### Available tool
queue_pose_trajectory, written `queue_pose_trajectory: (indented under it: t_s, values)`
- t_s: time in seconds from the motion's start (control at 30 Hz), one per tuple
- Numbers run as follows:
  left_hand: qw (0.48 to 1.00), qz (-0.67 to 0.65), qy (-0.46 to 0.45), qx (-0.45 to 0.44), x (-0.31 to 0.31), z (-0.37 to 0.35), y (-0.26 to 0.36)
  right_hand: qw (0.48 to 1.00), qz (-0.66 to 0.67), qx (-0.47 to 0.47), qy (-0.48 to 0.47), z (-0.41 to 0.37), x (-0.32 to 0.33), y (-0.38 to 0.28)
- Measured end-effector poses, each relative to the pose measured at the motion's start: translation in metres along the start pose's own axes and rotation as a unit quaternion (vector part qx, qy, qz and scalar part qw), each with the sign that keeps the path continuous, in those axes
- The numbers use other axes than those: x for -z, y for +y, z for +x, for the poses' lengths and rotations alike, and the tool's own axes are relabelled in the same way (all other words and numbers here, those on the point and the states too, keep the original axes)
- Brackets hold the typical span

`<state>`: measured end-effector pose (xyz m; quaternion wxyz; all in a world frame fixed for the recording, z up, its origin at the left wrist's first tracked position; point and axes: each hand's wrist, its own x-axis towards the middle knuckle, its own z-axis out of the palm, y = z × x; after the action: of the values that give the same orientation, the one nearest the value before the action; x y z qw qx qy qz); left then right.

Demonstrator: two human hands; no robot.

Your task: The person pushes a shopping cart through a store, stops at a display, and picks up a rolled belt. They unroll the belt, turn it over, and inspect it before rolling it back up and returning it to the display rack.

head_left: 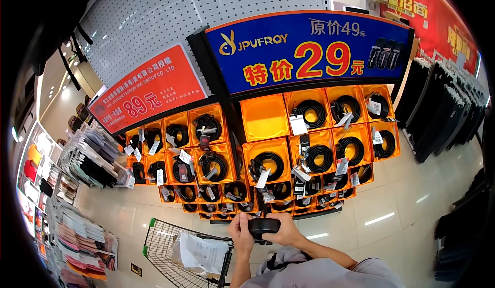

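A coiled black belt (260, 227) is held up in front of my chest, between my two hands. My left hand (241, 232) grips its left side, with the thumb and fingers closed on the edge. On the opposite side, my right hand (286, 230) wraps its fingers round the coil. Just beyond them stands a belt display, where rolled belts with white tags sit in orange satin-lined boxes. The top-row box (264, 117) left of a coiled belt (310, 114) shows its bare orange lining.
A wire shopping cart (160, 252) holding a white plastic bag (198, 251) stands at my left. Price signs in blue (227, 77) and red (149, 82) top the display. Clothes racks (433, 102) line the right, and folded garments (77, 236) lie at the left.
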<state>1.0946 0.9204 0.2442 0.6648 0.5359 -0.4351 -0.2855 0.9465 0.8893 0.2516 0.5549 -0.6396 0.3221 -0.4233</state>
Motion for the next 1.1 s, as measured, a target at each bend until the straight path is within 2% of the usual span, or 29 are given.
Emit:
queue_pose_trajectory:
  t_s: [0.23, 0.3, 0.33, 0.37, 0.43, 0.5, 0.57, 0.7, 0.77, 0.83, 0.87, 0.9, 0.97, 1.03, 1.1]
  values:
    - [0.995, -0.025, 0.098, -0.018, 0.011, 0.010, -0.014, 0.998, -0.016, -0.005, -0.067, -0.001, -0.010, 0.003]
    - [0.992, -0.028, 0.115, -0.033, 0.021, 0.014, -0.025, 0.991, 0.039, -0.029, -0.127, -0.004, -0.012, -0.003]
    - [0.990, -0.068, 0.119, -0.004, 0.024, 0.015, -0.022, 0.982, 0.086, -0.024, -0.166, -0.005, -0.013, -0.006]
    - [0.986, -0.109, 0.124, 0.026, 0.027, 0.017, -0.020, 0.982, 0.086, -0.024, -0.165, -0.006, -0.013, -0.009]
    - [0.984, -0.118, 0.129, 0.034, 0.032, 0.022, -0.021, 0.978, 0.009, 0.046, -0.204, -0.008, -0.015, -0.012]
    - [0.973, -0.186, 0.121, 0.055, 0.035, 0.022, -0.022, 0.978, -0.017, 0.044, -0.203, -0.011, -0.017, -0.009]
    - [0.970, -0.200, 0.116, 0.071, 0.039, 0.020, -0.029, 0.973, -0.079, 0.126, -0.177, -0.012, -0.020, -0.008]
    - [0.967, -0.211, 0.116, 0.085, 0.036, 0.018, -0.029, 0.979, -0.063, 0.098, -0.170, -0.015, -0.018, -0.002]
    - [0.979, -0.130, 0.152, 0.045, 0.046, 0.021, -0.040, 0.987, 0.013, 0.077, -0.141, -0.017, -0.012, -0.001]
    - [0.970, -0.128, 0.203, 0.024, 0.051, 0.030, -0.037, 0.987, 0.125, -0.017, -0.098, -0.022, -0.004, -0.002]
    - [0.972, -0.107, 0.207, 0.022, 0.054, 0.031, -0.034, 0.987, 0.128, -0.038, -0.092, -0.020, 0.002, 0.000]
    - [0.974, -0.084, 0.211, 0.021, 0.055, 0.031, -0.028, 0.986, 0.131, -0.059, -0.086, -0.020, 0.006, 0.001]
    - [0.982, -0.005, 0.183, -0.048, 0.054, 0.033, -0.030, 0.981, 0.186, -0.020, -0.043, -0.019, 0.006, 0.006]
    - [0.983, 0.041, 0.173, -0.052, 0.050, 0.034, -0.018, 0.960, 0.248, -0.119, -0.044, -0.020, 0.014, -0.003]
    - [0.984, 0.041, 0.166, -0.054, 0.051, 0.036, -0.016, 0.952, 0.290, -0.099, 0.019, -0.020, 0.014, 0.006]
